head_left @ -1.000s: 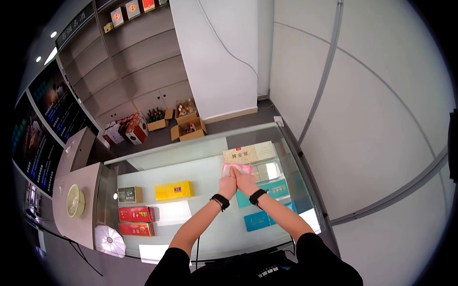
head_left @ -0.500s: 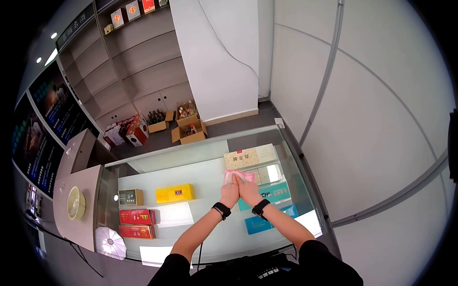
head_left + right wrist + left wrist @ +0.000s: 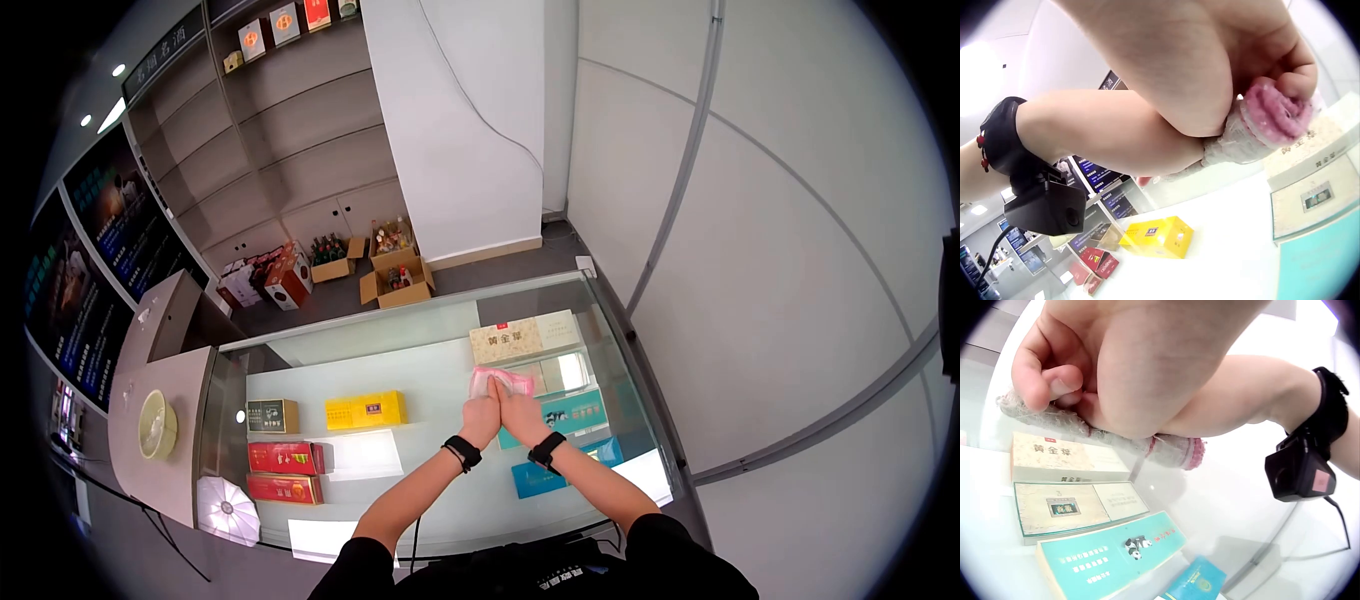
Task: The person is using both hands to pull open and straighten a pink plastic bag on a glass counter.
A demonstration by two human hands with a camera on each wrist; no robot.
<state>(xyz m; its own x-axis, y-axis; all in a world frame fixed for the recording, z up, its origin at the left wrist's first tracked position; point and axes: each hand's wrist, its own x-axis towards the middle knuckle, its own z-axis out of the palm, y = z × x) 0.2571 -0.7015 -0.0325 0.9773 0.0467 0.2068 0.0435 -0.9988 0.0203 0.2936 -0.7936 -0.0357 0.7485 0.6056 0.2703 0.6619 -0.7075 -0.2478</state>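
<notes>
A pink and whitish cloth (image 3: 503,380), folded or rolled into a thick strip, is held above the glass counter top. My left hand (image 3: 481,418) and right hand (image 3: 521,416) lie side by side on it, thumbs close together. In the left wrist view, curled fingers of the left hand (image 3: 1091,369) grip the greyish roll (image 3: 1175,450). The right wrist view has the right hand (image 3: 1260,56) with fingers curled round the roll's pink end (image 3: 1275,115). Below, under the glass, lie a cream box (image 3: 520,338) and a teal box (image 3: 565,415).
Inside the glass counter (image 3: 440,500) are a yellow box (image 3: 365,410), red boxes (image 3: 285,458) and a blue box (image 3: 540,478). A pale green basket (image 3: 158,425) stands on the side counter at left. Open cartons (image 3: 398,285) sit on the floor behind.
Both hands and the cloth have come slightly nearer the body, away from the cream box. Their grip on the cloth looks the same.
</notes>
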